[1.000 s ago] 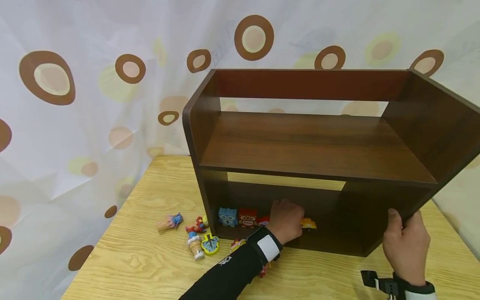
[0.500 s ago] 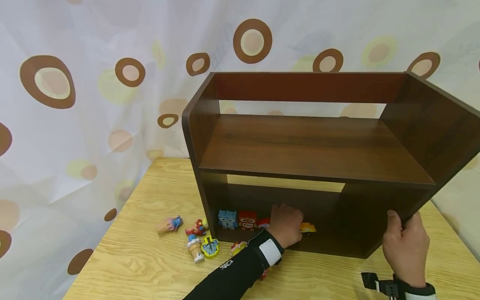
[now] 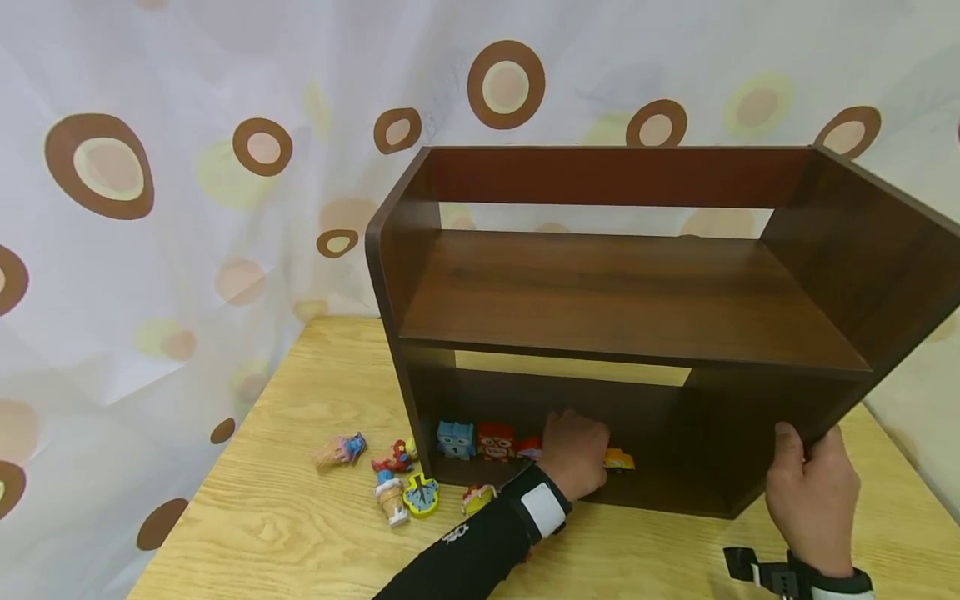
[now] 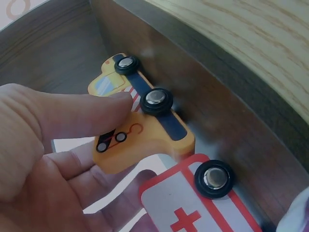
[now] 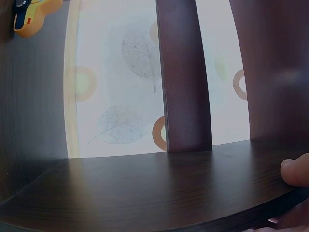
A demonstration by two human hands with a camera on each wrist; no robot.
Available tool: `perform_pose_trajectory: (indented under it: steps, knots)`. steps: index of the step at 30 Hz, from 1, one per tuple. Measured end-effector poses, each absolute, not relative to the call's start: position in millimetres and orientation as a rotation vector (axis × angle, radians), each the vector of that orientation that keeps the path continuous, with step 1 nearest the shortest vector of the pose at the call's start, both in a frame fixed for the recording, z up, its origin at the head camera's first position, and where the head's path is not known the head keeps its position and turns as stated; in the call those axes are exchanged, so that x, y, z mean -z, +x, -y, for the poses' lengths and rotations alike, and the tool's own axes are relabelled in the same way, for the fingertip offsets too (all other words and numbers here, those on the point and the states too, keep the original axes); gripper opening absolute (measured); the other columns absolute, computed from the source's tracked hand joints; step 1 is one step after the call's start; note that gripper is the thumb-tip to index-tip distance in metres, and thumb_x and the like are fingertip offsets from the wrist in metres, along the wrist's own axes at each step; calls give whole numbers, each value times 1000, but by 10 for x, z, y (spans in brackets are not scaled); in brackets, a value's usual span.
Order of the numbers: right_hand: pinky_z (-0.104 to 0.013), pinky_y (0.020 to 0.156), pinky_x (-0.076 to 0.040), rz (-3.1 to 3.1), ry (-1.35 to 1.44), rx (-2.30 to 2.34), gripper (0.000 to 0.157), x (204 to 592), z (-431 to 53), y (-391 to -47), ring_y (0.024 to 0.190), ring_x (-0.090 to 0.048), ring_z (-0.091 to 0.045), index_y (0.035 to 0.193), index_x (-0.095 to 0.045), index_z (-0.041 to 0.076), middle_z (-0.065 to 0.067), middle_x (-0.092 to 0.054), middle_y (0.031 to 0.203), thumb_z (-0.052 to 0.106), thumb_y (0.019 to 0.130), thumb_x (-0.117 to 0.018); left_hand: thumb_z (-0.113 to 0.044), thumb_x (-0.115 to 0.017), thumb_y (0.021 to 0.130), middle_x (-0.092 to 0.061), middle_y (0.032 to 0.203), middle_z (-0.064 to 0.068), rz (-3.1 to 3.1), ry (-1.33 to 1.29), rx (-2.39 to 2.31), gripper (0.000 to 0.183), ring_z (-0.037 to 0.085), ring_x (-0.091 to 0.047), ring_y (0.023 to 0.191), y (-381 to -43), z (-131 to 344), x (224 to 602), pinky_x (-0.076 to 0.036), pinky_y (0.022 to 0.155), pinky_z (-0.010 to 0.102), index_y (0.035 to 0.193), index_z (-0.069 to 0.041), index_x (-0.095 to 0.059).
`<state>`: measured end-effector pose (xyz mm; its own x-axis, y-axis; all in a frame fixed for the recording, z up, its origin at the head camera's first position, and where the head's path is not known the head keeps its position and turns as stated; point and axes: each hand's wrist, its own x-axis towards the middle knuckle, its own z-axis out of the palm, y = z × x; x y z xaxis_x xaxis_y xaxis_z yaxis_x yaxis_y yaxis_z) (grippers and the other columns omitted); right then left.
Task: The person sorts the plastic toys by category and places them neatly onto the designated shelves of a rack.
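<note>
In the left wrist view my left hand (image 4: 63,145) pinches a yellow toy tow truck (image 4: 149,145), thumb on its side and fingers behind. A toy ambulance (image 4: 164,198) with a red cross stands right beside it. The head view shows that left hand (image 3: 576,457) inside the lower compartment of a dark brown shelf (image 3: 637,283), the tow truck (image 3: 619,459) partly hidden. To its left are a red-and-white toy (image 3: 529,448), a red owl block (image 3: 496,440) and a blue owl block (image 3: 456,439). My right hand (image 3: 813,496) grips the shelf's right side panel near its lower front edge.
Left of the shelf, on the wooden table (image 3: 247,500), lie an ice-cream cone toy (image 3: 391,498), a yellow-rimmed tree-shaped piece (image 3: 422,495), a red figure (image 3: 393,457) and a pink-and-blue figure (image 3: 343,449). Another small toy (image 3: 477,498) lies before the shelf. A patterned curtain (image 3: 225,75) hangs behind.
</note>
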<state>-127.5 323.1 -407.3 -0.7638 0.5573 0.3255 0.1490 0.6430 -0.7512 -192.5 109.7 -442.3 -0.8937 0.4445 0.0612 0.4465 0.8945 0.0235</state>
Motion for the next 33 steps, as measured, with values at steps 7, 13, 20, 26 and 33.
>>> perform_pose_trajectory:
  steps: [7,13,20,26,33]
  knots:
    - [-38,71,-37,2340,-560,-1004,36,4119,-3226,-1249,107,-56,-52,130,-46,-7,-34,-57,120,17,105,-38,-32,-82,79,-68,105,-8,2999,-688,163,34,15,-60,109,-1874,-984,4387,-49,94,33,108,-22,-68]
    - [-46,72,-40,2344,-540,-1003,37,4100,-3184,-1291,107,-56,-53,132,-44,-8,-34,-56,122,17,105,-36,-23,-73,88,-72,112,-2,2825,-781,398,31,18,-65,108,-1774,-694,4120,-53,92,31,118,-16,-70]
    - [-34,68,-36,2345,-520,-993,37,4070,-3176,-1320,105,-56,-52,131,-45,-8,-34,-56,120,17,105,-38,-23,-70,91,-73,111,-4,2614,-875,614,21,15,-67,105,-1543,-327,3770,-53,92,29,111,-17,-73]
    - [-24,63,-31,2371,-585,-999,37,4072,-3246,-1287,104,-56,-53,129,-45,-9,-35,-55,119,18,105,-38,-25,-70,92,-73,104,-7,2583,-889,685,16,10,-64,96,-1311,-153,3670,-52,85,21,106,-19,-73]
    - [-23,63,-28,2323,-558,-990,36,4107,-3224,-1311,100,-55,-53,125,-46,-10,-35,-56,114,18,104,-40,-26,-71,92,-73,97,-8,2673,-752,840,12,7,-62,85,-1092,216,3629,-49,73,18,101,-20,-74]
